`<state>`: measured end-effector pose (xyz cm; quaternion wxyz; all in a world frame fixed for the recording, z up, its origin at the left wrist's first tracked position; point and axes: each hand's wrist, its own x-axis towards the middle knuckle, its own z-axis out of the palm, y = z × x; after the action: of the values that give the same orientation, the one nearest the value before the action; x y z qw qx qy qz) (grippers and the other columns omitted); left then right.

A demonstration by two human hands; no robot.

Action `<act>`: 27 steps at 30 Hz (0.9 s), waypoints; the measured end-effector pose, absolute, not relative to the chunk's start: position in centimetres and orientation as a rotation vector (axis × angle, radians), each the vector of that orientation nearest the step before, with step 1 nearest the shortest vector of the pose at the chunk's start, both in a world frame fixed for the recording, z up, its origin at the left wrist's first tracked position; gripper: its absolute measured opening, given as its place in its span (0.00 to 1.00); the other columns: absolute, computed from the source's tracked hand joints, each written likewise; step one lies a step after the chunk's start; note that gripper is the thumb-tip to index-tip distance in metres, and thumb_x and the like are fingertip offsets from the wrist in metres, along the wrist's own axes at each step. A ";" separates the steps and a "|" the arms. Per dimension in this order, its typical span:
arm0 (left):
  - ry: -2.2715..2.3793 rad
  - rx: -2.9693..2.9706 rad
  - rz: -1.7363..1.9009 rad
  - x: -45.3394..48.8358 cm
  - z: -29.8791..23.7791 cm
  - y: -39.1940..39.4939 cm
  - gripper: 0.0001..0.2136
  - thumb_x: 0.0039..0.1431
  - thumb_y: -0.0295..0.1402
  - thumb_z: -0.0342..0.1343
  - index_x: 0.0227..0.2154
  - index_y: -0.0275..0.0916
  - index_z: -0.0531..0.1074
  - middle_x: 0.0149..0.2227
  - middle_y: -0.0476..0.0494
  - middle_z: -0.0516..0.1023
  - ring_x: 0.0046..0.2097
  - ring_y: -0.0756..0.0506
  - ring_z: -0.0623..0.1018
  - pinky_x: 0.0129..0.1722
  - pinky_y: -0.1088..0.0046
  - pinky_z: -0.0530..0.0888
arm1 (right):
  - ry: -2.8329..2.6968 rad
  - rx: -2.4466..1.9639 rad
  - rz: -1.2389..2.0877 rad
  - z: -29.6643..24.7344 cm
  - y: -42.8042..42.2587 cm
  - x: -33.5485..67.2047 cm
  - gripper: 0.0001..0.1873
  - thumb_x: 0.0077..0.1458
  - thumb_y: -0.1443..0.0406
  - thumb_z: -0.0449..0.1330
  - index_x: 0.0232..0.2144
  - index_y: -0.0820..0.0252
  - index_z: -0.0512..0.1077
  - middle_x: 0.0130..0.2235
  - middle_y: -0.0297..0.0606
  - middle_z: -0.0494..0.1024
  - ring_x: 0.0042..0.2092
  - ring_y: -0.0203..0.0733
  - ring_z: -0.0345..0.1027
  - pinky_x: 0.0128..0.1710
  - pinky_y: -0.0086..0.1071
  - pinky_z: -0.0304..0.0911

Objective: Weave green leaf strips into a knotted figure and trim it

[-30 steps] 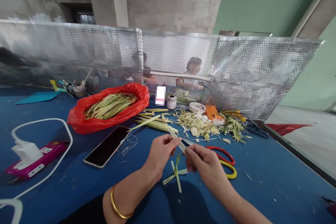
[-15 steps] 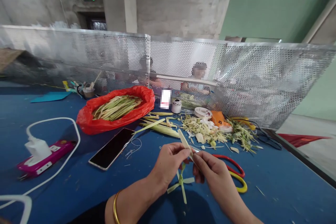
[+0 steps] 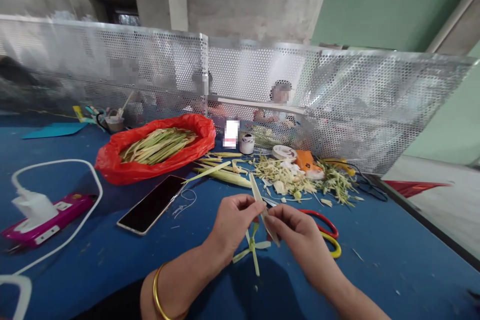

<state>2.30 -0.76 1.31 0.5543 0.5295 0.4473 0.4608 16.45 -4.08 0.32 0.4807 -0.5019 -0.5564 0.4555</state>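
A pale, flat strip of plant leaf or husk (image 3: 255, 189) slants upright between my hands. My left hand (image 3: 235, 217) pinches it between thumb and fingers. My right hand (image 3: 300, 235) has its thumb and fingertips closed on the strip's lower part, and the tip pokes out below them. Under my left fingers is a green star-like piece of leaf strips (image 3: 252, 247) with several arms; whether the left hand also holds its stem is hidden. Scissors with red and yellow handles (image 3: 338, 250) lie on the blue table just beyond my right hand, partly covered by it.
A red plastic bag (image 3: 112, 172) of leaf strips stands back left, near a phone (image 3: 152, 205). A purple power strip (image 3: 48, 227) with a white cable lies left. Trimmings (image 3: 277, 175), a tape roll (image 3: 284, 152) and a jar (image 3: 247, 144) sit before a perforated metal screen (image 3: 255, 70).
The strip's lower end now shows below my right fingers, which have opened out slightly around it. The whole view has shifted, so the table's things appear further left and higher.
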 end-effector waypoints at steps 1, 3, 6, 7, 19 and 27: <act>1.039 1.240 1.080 2.3 1.3 -0.7 0.12 0.48 0.38 0.60 0.18 0.36 0.72 0.18 0.51 0.68 0.24 0.52 0.65 0.24 0.77 0.62 | -1.339 -1.211 1.155 0.6 -4.2 16.5 0.20 0.49 0.50 0.63 0.25 0.61 0.70 0.21 0.30 0.68 0.24 0.34 0.58 0.25 0.28 0.56; 1.009 1.220 1.059 2.1 1.4 -0.6 0.12 0.49 0.39 0.60 0.20 0.35 0.74 0.20 0.50 0.70 0.25 0.52 0.67 0.25 0.77 0.63 | -1.314 -1.187 1.202 1.0 -4.3 16.6 0.18 0.48 0.51 0.65 0.27 0.61 0.72 0.23 0.32 0.70 0.25 0.34 0.61 0.27 0.28 0.58; 1.018 1.172 1.065 2.0 1.4 -0.4 0.12 0.49 0.40 0.61 0.24 0.35 0.77 0.22 0.47 0.73 0.26 0.51 0.68 0.25 0.78 0.64 | -1.287 -1.154 1.227 1.0 -4.3 16.6 0.16 0.47 0.54 0.67 0.31 0.61 0.74 0.28 0.34 0.74 0.28 0.35 0.65 0.28 0.28 0.61; 1.029 1.158 1.078 1.9 1.4 -0.4 0.12 0.49 0.40 0.61 0.25 0.35 0.78 0.22 0.47 0.73 0.26 0.51 0.68 0.25 0.78 0.64 | -1.275 -1.151 1.230 0.9 -4.3 16.5 0.17 0.47 0.54 0.67 0.32 0.60 0.74 0.29 0.34 0.75 0.29 0.36 0.67 0.29 0.28 0.62; 0.966 1.215 0.986 2.3 1.2 -0.9 0.09 0.46 0.35 0.63 0.26 0.34 0.77 0.23 0.47 0.76 0.26 0.51 0.70 0.26 0.77 0.64 | -1.168 -1.149 1.015 0.2 -4.2 16.3 0.20 0.44 0.53 0.69 0.33 0.60 0.71 0.25 0.32 0.74 0.27 0.37 0.69 0.29 0.30 0.66; 0.944 1.130 0.966 2.2 1.3 -0.9 0.11 0.45 0.39 0.64 0.24 0.35 0.76 0.22 0.48 0.74 0.26 0.51 0.70 0.26 0.76 0.64 | -1.144 -1.160 1.073 0.5 -4.2 16.3 0.20 0.44 0.53 0.68 0.32 0.60 0.69 0.23 0.31 0.74 0.24 0.36 0.68 0.25 0.29 0.63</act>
<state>2.17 -0.92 1.34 0.6365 0.4949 0.4135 0.4230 16.25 -4.18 0.48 0.5606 -0.4924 -0.4856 0.4554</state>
